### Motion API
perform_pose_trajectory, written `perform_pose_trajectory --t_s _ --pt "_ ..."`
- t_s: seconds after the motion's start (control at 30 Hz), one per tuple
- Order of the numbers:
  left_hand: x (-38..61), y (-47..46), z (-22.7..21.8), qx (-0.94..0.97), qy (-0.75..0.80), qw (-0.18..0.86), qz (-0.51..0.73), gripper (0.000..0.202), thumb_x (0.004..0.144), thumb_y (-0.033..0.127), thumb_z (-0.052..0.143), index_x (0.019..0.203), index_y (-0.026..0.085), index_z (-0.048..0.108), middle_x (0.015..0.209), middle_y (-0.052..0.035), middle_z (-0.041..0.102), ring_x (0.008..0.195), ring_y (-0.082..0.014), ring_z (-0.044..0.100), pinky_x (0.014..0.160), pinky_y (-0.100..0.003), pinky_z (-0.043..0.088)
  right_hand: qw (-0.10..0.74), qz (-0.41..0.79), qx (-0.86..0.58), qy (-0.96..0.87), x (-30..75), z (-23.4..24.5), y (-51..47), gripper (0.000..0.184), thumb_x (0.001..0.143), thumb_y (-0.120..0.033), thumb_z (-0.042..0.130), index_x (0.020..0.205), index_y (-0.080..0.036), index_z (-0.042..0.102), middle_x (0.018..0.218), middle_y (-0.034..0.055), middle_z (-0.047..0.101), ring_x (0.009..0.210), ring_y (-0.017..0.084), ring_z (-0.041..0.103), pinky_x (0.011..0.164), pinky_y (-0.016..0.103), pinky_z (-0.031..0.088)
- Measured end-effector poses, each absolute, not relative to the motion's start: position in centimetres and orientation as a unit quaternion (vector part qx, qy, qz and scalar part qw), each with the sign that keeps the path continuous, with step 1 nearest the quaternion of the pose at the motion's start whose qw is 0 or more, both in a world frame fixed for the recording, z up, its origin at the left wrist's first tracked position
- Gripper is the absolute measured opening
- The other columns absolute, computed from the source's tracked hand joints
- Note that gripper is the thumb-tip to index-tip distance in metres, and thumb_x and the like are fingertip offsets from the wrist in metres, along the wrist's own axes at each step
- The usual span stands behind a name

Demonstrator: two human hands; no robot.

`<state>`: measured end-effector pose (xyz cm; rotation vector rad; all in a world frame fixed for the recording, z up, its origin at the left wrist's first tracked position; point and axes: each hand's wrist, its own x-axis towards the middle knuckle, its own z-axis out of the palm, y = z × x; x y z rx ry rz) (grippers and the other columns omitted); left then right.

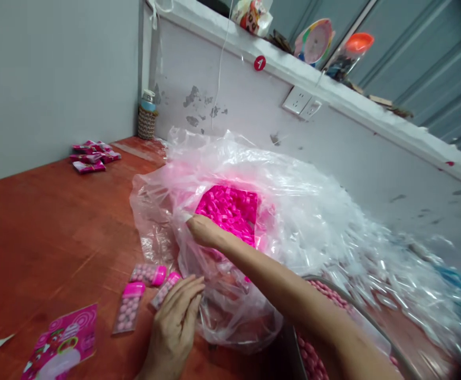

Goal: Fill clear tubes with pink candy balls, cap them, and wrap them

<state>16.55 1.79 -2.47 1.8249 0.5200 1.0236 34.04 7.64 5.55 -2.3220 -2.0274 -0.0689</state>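
My left hand (176, 322) lies low over the red table, fingers stretched out side by side. Just beyond its knuckles is a small clear bottle with a pink cap (166, 290), partly covered by the hand. Two more such bottles, filled with pale pink balls, lie close by: one bottle (127, 309) nearer me, another bottle (147, 274) behind. My right hand (204, 230) is closed at the left side of the opening of a large clear plastic bag (230, 301), apparently gripping its film; the fingertips are hard to see. Inside the bag is a heap of bright pink caps (230, 208).
Under my right forearm stands a tub of pink balls (311, 359). Clear plastic pieces (373, 264) are heaped along the wall at right. Pink packets (92, 157) lie at the back left, near a bottle in a woven holder (147, 116). A printed pink card (66, 343) is front left.
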Motion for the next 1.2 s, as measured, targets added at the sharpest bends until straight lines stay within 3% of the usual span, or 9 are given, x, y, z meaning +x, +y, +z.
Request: perform_pose_trajectory --t_s 0.13,0.27,0.47,0.63,0.73,0.9,1.07,1.2 --pt "16.6 1.6 -2.3 0.74 0.2 0.491 0.414 0.028 0.075 0.014 0.052 0.096 0.027 0.065 0.102 -0.0028 0.065 0.101 -0.0209 0.056 0.091 -0.033 0.043 0.046 -0.025 -0.789 -0.613 38.4 6.6 4.8 0.024 0.085 -0.019 0.041 0.1 -0.014 0.058 0.097 0.0048 0.064 0.084 0.013 0.058 0.073 0.019 0.04" --pt "16.6 1.8 -1.8 0.745 0.195 0.492 0.405 0.028 0.076 0.014 0.051 0.096 0.027 0.065 0.102 -0.0023 0.065 0.1 -0.0205 0.057 0.091 -0.032 0.042 0.037 -0.002 -0.841 -0.54 42.6 8.1 2.7 0.025 0.083 -0.02 0.043 0.093 -0.007 0.061 0.089 0.0128 0.065 0.079 0.017 0.059 0.068 0.024 0.04" --pt "16.5 1.9 -1.3 0.768 0.194 0.465 0.396 0.027 0.077 0.019 0.05 0.101 0.025 0.062 0.105 -0.0026 0.064 0.1 -0.0214 0.055 0.093 -0.034 0.039 0.036 0.115 -0.851 -0.511 41.7 13.3 -4.1 0.023 0.078 -0.024 0.05 0.094 -0.012 0.063 0.084 0.0027 0.065 0.073 0.01 0.056 0.066 0.018 0.038" --pt "16.4 1.8 -1.3 0.791 0.177 0.432 0.395 0.025 0.078 0.025 0.05 0.101 0.024 0.061 0.101 -0.0029 0.064 0.095 -0.0217 0.057 0.091 -0.034 0.039 0.021 0.179 -0.895 -0.407 39.8 16.9 -16.4 0.018 0.074 -0.028 0.054 0.083 -0.016 0.065 0.072 0.0002 0.065 0.065 0.013 0.057 0.058 0.02 0.039" --pt "16.4 1.9 -1.7 0.803 0.175 0.41 0.396 0.026 0.078 0.027 0.05 0.102 0.024 0.06 0.102 -0.0031 0.064 0.094 -0.0218 0.057 0.092 -0.034 0.038 -0.005 0.146 -0.932 -0.331 39.7 16.0 -23.0 0.02 0.072 -0.027 0.055 0.084 -0.015 0.065 0.074 0.0032 0.066 0.066 0.016 0.057 0.061 0.024 0.04" --pt "16.7 1.7 -2.1 0.813 0.154 0.394 0.401 0.027 0.076 0.03 0.052 0.101 0.025 0.062 0.101 -0.0035 0.065 0.092 -0.0229 0.058 0.09 -0.035 0.038 0.006 0.072 -0.932 -0.356 39.9 11.6 -26.7 0.036 0.07 -0.027 0.057 0.104 -0.015 0.058 0.098 0.0086 0.063 0.086 0.021 0.056 0.072 0.028 0.04" --pt "16.2 -1.0 0.6 0.81 0.162 0.399 0.397 0.026 0.075 0.03 0.054 0.1 0.026 0.062 0.102 -0.0019 0.065 0.093 -0.0222 0.058 0.09 -0.034 0.039 0.009 0.029 -0.921 -0.388 39.7 10.3 -27.1 0.02 0.072 -0.026 0.056 0.088 -0.015 0.062 0.082 0.0059 0.063 0.074 0.018 0.056 0.062 0.025 0.039" --pt "16.1 -4.1 3.3 0.803 0.144 0.445 0.369 0.025 0.074 0.029 0.057 0.097 0.026 0.064 0.098 -0.0013 0.066 0.092 -0.0217 0.059 0.088 -0.033 0.041 0.041 0.017 -0.898 -0.437 37.7 12.5 -29.6 0.023 0.08 -0.021 0.046 0.099 -0.017 0.059 0.097 0.0065 0.062 0.087 0.018 0.055 0.073 0.026 0.04"
